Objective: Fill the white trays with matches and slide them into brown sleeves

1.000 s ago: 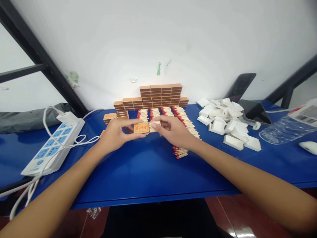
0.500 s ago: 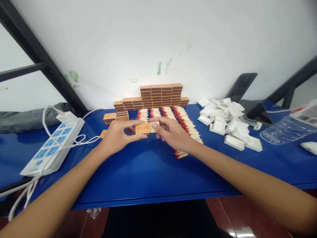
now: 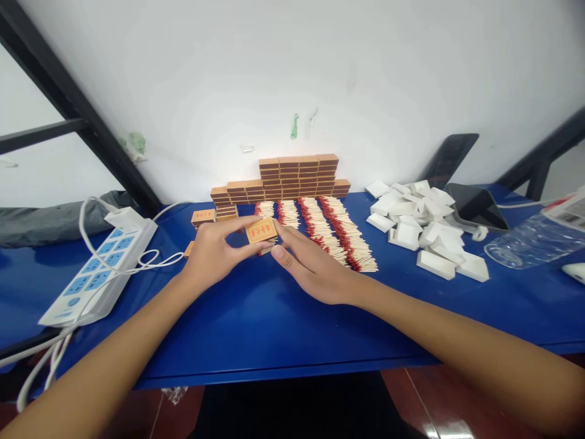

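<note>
Above the tabletop [image 3: 256,329], the fingers of the left hand [image 3: 209,250] pinch the matchbox [image 3: 261,231], its long axis running roughly left to right, right end angled slightly away, while the right hand [image 3: 315,265], thumb and fingers parted, curves close beside that end.

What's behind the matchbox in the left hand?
Behind the matchbox in the left hand, a row of red-tipped matches shows above and below it; whatever the box covers cannot be seen.
</note>
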A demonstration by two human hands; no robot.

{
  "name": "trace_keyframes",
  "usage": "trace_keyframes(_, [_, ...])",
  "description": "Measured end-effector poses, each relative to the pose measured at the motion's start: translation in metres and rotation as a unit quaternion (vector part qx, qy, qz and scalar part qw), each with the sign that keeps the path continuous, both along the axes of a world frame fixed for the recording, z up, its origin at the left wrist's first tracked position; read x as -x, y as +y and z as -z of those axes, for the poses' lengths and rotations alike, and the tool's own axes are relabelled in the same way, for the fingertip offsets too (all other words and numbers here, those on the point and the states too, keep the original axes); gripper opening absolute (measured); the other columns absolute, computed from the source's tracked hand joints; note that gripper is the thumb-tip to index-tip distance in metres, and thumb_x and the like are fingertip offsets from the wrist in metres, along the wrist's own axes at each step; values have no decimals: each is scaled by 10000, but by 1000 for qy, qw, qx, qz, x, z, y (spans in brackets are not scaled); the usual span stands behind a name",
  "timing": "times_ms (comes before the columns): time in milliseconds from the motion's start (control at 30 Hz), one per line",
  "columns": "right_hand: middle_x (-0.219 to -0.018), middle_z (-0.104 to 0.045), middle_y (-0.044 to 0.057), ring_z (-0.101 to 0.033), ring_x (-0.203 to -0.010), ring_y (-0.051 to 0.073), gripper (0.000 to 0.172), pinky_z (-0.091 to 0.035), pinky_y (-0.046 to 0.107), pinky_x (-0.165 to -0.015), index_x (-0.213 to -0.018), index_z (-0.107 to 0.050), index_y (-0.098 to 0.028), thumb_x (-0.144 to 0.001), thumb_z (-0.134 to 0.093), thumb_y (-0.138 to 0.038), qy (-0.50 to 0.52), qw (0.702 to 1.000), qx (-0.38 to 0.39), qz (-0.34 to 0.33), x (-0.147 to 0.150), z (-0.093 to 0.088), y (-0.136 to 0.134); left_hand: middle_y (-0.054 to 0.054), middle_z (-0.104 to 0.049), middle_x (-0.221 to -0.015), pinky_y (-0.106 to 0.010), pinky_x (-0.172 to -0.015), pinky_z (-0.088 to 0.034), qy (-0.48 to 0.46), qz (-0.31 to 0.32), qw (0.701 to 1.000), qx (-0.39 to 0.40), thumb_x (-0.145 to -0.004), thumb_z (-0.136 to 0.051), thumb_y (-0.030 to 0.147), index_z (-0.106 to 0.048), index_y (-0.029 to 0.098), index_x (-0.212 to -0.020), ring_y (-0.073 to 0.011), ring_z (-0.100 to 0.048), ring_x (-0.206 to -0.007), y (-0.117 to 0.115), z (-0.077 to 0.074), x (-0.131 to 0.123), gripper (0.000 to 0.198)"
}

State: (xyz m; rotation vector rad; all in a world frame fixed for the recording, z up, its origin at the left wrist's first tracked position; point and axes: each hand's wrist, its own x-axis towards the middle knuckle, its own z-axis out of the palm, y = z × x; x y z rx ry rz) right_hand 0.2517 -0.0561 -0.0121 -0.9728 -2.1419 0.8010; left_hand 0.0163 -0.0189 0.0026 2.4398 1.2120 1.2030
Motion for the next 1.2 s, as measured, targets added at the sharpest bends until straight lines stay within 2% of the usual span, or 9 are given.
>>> trace_keyframes(100, [-1608,-520,186,-517,-1468,370,757,-441,621,-1214,-1704,-331,-239,-1094,-331,-688,-31,997,-57,48,-5,1,8,-89,-822,-1194,-436,-1033,-586,93,29,995,-9,-879,-799,629,-824,235,-1191,-311,-762,-1112,11,-17,19,503])
trace_keyframes(200, [-1488,-601,196,-586,-1354,358,726,-493,577,-1143,-1657,-409,-198,-1102,-347,-662,-41,989,-108,88,-12,1,17,-95,-812,-1173,-453,-1037,-559,138,-2,990,-8,-841,-795,691,-830,246,-1137,-323,-732,-1111,22,-39,51,536])
trace_keyframes(300, [-1409,-634,180,-612,-1268,332,666,-500,524,-1099,-1558,-523,-200,-1105,-349,-655,-46,986,-119,110,-17,3,25,-67,-808,-1209,-397,-912,-575,185,-41,976,107,-783,-809,712,-836,294,-1153,-312,-740,-1033,28,-55,84,560])
trace_keyframes(433, [-1344,-658,162,-627,-1180,308,586,-496,473,-1042,-1429,-610,-207,-1110,-366,-634,-53,984,-124,118,-21,4,31,-34,-832,-1146,-361,-813,-576,237,-52,948,206,-757,-846,643,-849,297,-1151,-297,-747,-963,29,-61,107,524])
trace_keyframes(567, [-1253,-676,153,-635,-1127,293,567,-493,445,-1002,-1322,-654,-199,-1112,-358,-635,-50,983,-129,117,-21,3,33,-11,-840,-1024,-349,-779,-580,258,-40,925,277,-743,-867,583,-850,309,-1148,-271,-751,-893,27,-64,110,489])
trace_keyframes(700, [-1214,-691,144,-647,-1093,281,556,-493,427,-978,-1284,-667,-197,-1113,-364,-630,-40,984,-129,115,-22,2,33,-24,-832,-1123,-412,-876,-583,279,-63,917,278,-677,-896,559,-852,353,-1142,-324,-754,-1023,26,-65,104,510])
trace_keyframes(800, [-1210,-699,140,-655,-1082,275,527,-492,417,-966,-1251,-673,-194,-1113,-389,-616,-39,985,-126,114,-22,2,33,-36,-820,-1193,-413,-889,-582,282,-46,918,276,-633,-916,540,-845,376,-1170,-347,-754,-1078,27,-61,98,566])
trace_keyframes(1000, [-1167,-714,124,-652,-1074,265,437,-485,404,-956,-1164,-675,-203,-1117,-426,-559,-43,984,-126,115,-23,0,34,-28,-835,-1044,-383,-825,-564,285,-44,919,269,-657,-878,442,-860,296,-1074,-304,-761,-918,33,-51,94,442])
trace_keyframes(1200, [-1161,-716,124,-647,-1053,257,395,-480,399,-942,-1123,-678,-196,-1121,-433,-507,-54,984,-132,110,-25,0,36,0,-832,-929,-319,-679,-547,283,-56,923,256,-644,-919,481,-856,263,-1053,-253,-746,-794,32,-56,95,468])
